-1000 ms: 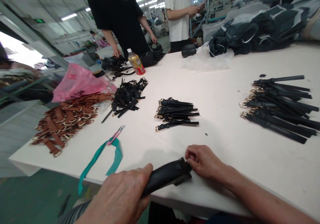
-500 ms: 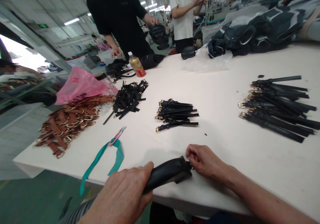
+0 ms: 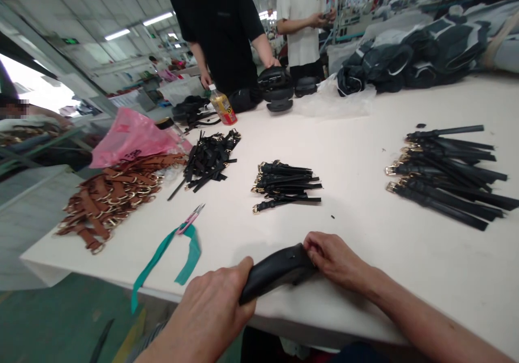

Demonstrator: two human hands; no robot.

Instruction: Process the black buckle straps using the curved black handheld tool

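Note:
My left hand (image 3: 221,303) is wrapped round one end of a curved black leather piece (image 3: 275,272), above the table's front edge. At its other end, the closed fingers of my right hand (image 3: 330,257) touch the piece; what they pinch there is too small to make out. Beyond my hands lies a bundle of short black straps with gold buckles (image 3: 286,182). Left of it is a tangled heap of black straps (image 3: 211,160). Pink-handled snips (image 3: 188,220) lie on a green ribbon (image 3: 190,255).
Brown straps with rings (image 3: 109,195) and a pink bag (image 3: 130,139) are at the left. Longer black straps (image 3: 454,174) lie at the right. A bottle (image 3: 223,106) stands at the back, near a person in black (image 3: 223,33) and another in white (image 3: 302,22).
The black leather piece has shifted slightly right and up, its end now against my right fingers. The person in black has moved right and lowered a black item to the table.

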